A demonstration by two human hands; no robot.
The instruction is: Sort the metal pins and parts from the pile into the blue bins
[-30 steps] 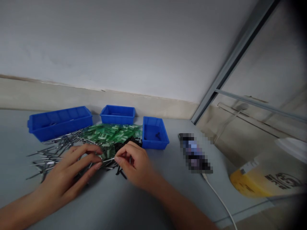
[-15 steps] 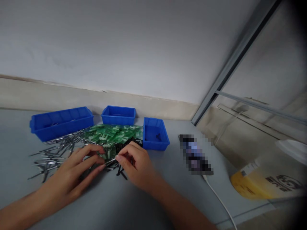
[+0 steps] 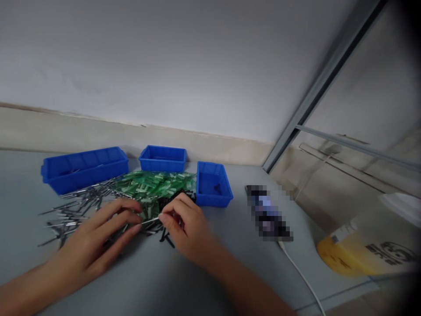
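Note:
A thin silvery metal rod spans the short gap between my two hands. My right hand pinches its right end between thumb and forefinger. At its other end, my left hand has thumb and fingers closed on the tip. Behind the hands lies a heap of small green translucent plastic pieces. Loose metal rods are scattered to the left, partly hidden by my left hand. Small black clips lie beneath and beside my right hand, with more behind it.
Three blue bins stand behind the heap: a long one with a few rods, one in the middle, and one at right holding a black piece. Further right are a blurred-out phone, its white cable and a drink cup.
My left hand has shifted slightly left, and more of the rod shows between the hands. My right hand stays almost where it was.

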